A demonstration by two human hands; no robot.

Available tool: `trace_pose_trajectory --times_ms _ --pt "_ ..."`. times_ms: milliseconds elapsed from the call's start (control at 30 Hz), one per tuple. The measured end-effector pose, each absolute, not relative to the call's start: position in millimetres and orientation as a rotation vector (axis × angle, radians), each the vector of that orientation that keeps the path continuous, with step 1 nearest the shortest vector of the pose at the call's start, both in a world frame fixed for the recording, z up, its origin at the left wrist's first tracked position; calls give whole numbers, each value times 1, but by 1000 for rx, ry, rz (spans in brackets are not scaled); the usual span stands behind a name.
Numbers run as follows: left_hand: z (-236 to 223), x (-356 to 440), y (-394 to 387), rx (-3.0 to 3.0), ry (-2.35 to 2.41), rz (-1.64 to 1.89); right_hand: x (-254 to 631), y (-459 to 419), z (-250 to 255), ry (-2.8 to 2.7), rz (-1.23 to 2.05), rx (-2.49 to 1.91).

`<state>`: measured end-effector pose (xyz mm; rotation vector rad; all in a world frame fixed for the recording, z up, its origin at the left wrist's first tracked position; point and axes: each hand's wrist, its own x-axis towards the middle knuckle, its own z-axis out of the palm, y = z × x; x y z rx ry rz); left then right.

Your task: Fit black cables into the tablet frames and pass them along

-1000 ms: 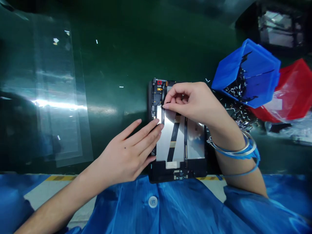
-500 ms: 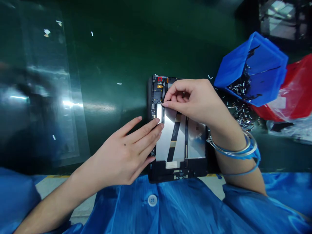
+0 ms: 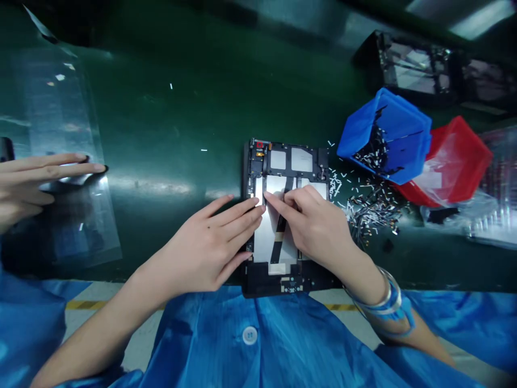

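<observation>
An opened tablet (image 3: 278,231) lies in front of me, its silver inner plates, black frame and flat cables exposed. My left hand (image 3: 220,242) is open, palm down, with its fingertips on the tablet's left edge strip. My right hand (image 3: 317,215) is over the middle of the tablet. One digit of it stretches to a thin black strip (image 3: 264,186) beside the left fingertips and touches down there, while the other fingers curl. I see nothing held in it. A black flex cable (image 3: 277,250) runs down the silver plate.
A tilted blue bin (image 3: 407,134) with small dark pieces stands at right, a red bin (image 3: 464,156) beside it. Loose small parts (image 3: 374,210) lie heaped below. More black devices (image 3: 416,70) are behind. Another person's hand (image 3: 36,178) rests over clear plastic sheeting (image 3: 100,237) at left.
My right hand has gone from a pinch at the strip to one digit stretched down on it, lower on the tablet. Another person's hand has come in at left. The view has shifted.
</observation>
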<state>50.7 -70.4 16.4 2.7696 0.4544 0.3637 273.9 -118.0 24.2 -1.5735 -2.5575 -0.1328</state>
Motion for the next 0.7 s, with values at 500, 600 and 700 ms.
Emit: trace_pose_trajectory --times_ms 500,600,700 --pt "-2 41 -144 2360 1248 630 299 -199 22 -1861 -252 -2108" --pt "-6 46 -167 2287 1161 590 292 -211 15 -1722 63 -2237" --pt "4 47 -167 1985 1194 640 279 -208 19 -1485 456 -2154"
